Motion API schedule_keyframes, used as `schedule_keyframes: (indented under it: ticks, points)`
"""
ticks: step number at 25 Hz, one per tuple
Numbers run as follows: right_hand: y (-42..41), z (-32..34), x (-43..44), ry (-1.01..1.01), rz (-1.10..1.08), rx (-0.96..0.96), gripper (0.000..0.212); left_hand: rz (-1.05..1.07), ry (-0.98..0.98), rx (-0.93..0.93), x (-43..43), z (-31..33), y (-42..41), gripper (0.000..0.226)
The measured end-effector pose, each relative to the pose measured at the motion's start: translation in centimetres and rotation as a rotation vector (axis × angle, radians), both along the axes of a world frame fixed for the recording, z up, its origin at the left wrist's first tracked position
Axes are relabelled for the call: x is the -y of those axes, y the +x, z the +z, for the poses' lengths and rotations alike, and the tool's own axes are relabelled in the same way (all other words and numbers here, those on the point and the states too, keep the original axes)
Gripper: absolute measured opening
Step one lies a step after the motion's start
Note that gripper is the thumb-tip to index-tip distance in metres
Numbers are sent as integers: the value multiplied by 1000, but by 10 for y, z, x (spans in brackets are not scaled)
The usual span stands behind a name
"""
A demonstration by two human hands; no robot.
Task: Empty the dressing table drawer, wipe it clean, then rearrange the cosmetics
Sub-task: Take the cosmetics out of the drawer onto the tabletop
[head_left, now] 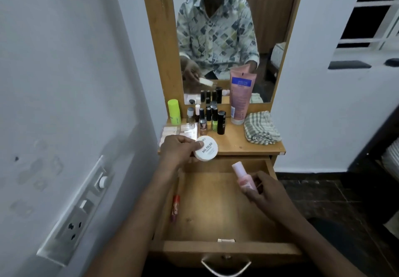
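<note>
The wooden drawer (pixel 216 246) is pulled open below the dressing table top (pixel 233 145). My left hand (pixel 179 150) grips a round white nail polish remover tub (pixel 208 149) at the table's front edge. My right hand (pixel 262 187) holds a small pink bottle (pixel 243 176) over the drawer's right side. A red tube (pixel 175 207) lies along the drawer's left wall, and a small pale item (pixel 225 240) rests against its front wall. The rest of the drawer floor is bare wood.
On the table top stand a green stick (pixel 174 112), several nail polish bottles (pixel 208 120), a black tube (pixel 221 122), a tall pink tube (pixel 240 97), a flat packet (pixel 181 130) and a folded striped cloth (pixel 261 128). A mirror (pixel 226 39) rises behind. A switch panel (pixel 75 212) is on the left wall.
</note>
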State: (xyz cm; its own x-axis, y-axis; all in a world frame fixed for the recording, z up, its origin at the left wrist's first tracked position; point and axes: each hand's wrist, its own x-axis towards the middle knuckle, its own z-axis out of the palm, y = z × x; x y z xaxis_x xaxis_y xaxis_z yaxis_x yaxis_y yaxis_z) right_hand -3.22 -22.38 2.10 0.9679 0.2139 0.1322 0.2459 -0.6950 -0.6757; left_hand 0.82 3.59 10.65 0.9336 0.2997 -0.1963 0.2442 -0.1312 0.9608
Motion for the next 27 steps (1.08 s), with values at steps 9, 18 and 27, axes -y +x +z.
schedule_keyframes:
  ticks: [9, 18, 27]
  points:
    - [2, -1, 4, 97, -59, 29, 22, 210, 460, 25, 64, -4, 40, 31]
    - [-1, 11, 9, 378, -219, -3, 28, 39, 960, 382, 69, -20, 18, 29]
    - [-2, 16, 11, 374, -293, 28, 22, 140, 1087, 434, 56, -28, 12, 28]
